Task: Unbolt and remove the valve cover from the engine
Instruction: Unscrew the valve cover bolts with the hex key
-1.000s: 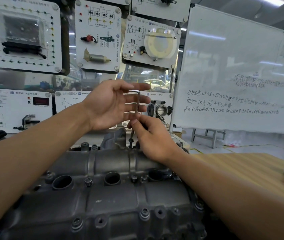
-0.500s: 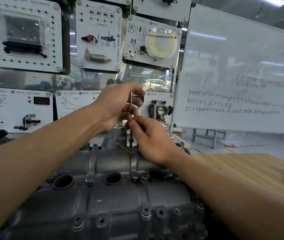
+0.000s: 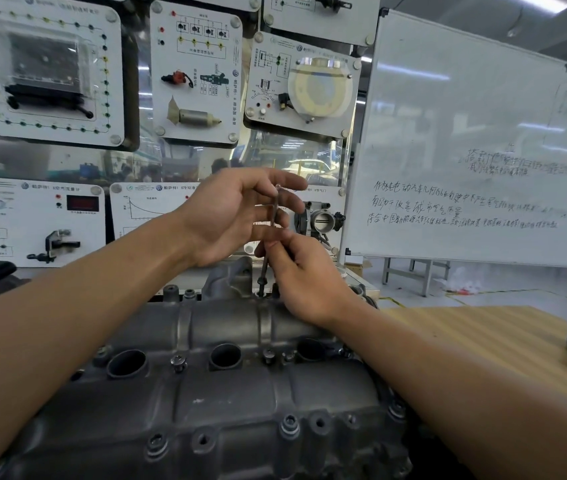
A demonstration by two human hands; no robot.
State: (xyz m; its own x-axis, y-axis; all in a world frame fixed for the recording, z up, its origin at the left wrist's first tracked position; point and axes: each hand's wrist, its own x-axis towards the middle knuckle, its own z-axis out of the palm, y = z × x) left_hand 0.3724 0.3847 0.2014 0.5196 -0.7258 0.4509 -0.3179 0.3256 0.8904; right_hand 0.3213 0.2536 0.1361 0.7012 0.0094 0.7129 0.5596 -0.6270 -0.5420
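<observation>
We see valve cover (image 3: 226,393) on the engine, bottom center, bolts along its edges. R hand (image 3: 306,278) pinches hex key (image 3: 272,216) shaft w/ thumb + fingertips. Key stands near upright, tip at a bolt (image 3: 261,282) on cover's far edge. L hand (image 3: 230,216) fingers straight, slightly apart, at key's top; contact unclear. Wooden table (image 3: 483,341) to the right.

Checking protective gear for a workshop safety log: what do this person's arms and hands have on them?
Nothing is worn. The left hand and right hand are bare, without gloves, and no rings show. The left forearm and right forearm are bare to the frame's edge: no sleeve, watch or wristband in view.
</observation>
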